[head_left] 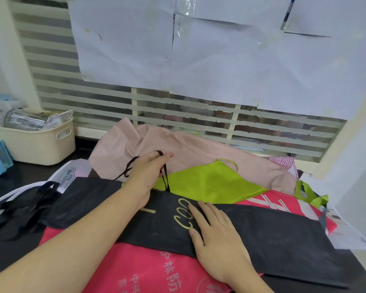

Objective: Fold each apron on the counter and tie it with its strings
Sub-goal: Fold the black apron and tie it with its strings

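Nearest the lens, two bare forearms reach in from the bottom of the frame over a pink apron [148,269] printed with pale characters. Across it lies the black apron [262,231], folded into a long band running from centre left to lower right, with yellow lettering at its middle. On that band the right hand [215,233] lies flat, fingers straight and spread beside the lettering. Above it, mid-frame, the left hand [148,172] has its grip curled round the black string [164,176], which hangs taut down to the band's upper edge. Behind sit a lime green apron [211,182] and a pale pink apron [178,149]. At centre left a cream basket [40,146] stands on the dark desk [19,174].
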Demonstrator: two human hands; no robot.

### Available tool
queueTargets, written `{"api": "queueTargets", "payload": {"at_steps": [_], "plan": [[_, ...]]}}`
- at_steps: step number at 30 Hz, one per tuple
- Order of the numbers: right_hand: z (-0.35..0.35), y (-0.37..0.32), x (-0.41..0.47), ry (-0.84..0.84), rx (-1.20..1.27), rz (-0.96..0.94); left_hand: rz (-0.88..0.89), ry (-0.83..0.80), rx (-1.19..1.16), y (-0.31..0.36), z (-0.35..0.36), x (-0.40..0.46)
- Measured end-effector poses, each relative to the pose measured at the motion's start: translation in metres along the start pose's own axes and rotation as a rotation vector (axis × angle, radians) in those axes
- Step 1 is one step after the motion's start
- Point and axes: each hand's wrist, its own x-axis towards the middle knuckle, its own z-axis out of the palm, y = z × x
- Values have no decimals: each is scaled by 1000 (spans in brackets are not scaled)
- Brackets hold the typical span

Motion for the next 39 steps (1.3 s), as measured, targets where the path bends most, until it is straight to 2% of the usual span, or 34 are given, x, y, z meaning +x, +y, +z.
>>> {"api": "queueTargets", "payload": {"at_steps": [7, 11, 13, 16, 22, 24, 26, 27, 28, 30, 32, 35, 39], "plan": [[4, 1, 0, -14, -18, 16, 158, -191, -153, 51, -28, -54], [4, 1, 0, -28, -22, 26, 227, -228, -144, 70, -40, -77], [3, 1, 0, -35, -21, 27, 232, -310, -125, 77, -47, -90], [3, 1, 0, -42, -21, 25, 127, -589, -24, 84, -60, -108], [3, 2, 0, -41, -18, 24, -249, -1491, 490, 98, -81, -138], [3, 1, 0, -42, -15, 27, -346, -1600, 582, 102, -79, -144], [3, 1, 0, -42, -19, 25, -256, -1530, 658, 91, -74, -144], [3, 1, 0, -40, -21, 24, -178, -1406, 710, 80, -70, -141], [3, 1, 0, -38, -23, 24, -94, -1205, 782, 66, -66, -134], [4, 1, -1, -30, -27, 22, 100, -704, 965, 35, -62, -109], [4, 1, -1, -25, -24, 22, 212, -357, 1147, 8, -62, -82], [2, 1, -2, -27, -6, 25, 141, -195, 1342, -22, -63, -51], [2, 1, -2, -30, 0, 31, 111, -143, 1358, -26, -56, -29]]}}
